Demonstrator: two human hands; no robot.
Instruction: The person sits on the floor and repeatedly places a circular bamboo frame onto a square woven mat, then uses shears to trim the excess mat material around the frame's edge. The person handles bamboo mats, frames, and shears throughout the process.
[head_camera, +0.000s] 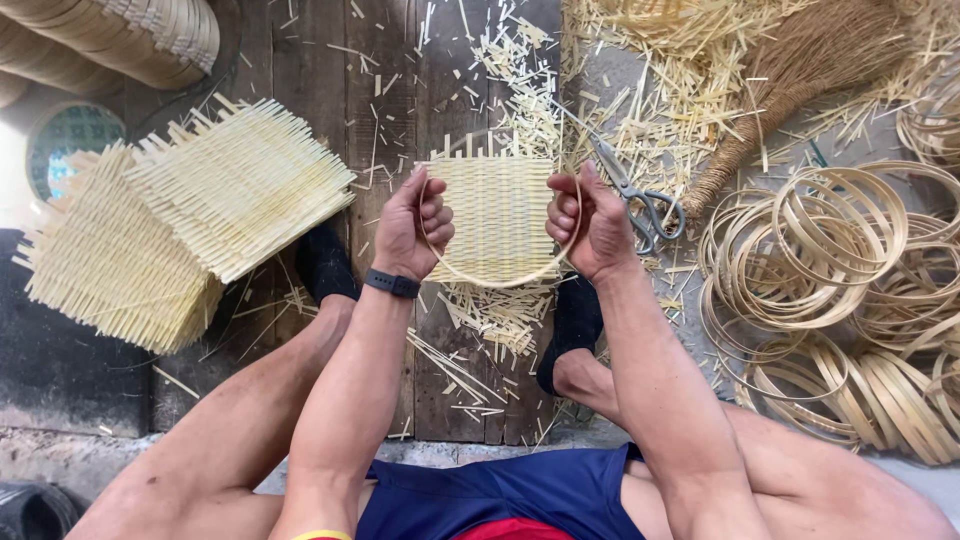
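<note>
Here, woven mat (495, 215) (hooped), between both hands (500, 225)

A pale yellow square mat of woven bamboo strips (497, 215) showed a fine basket-weave pattern. Larger woven bamboo mats (190, 220) shared that cream yellow. Coiled bamboo hoops (850, 300) were tan. The plank floor (330, 90) was dark grey-brown. The wristband (392, 284) and socks (325, 265) were black, the shorts (500, 495) navy blue.

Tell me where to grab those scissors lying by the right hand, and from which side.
Take the scissors by the looped handles, which lie at the end nearest the right hand. Come from that near side: the blades point up and away into the bamboo scraps, so the loops are probably easiest to hook.
</note>
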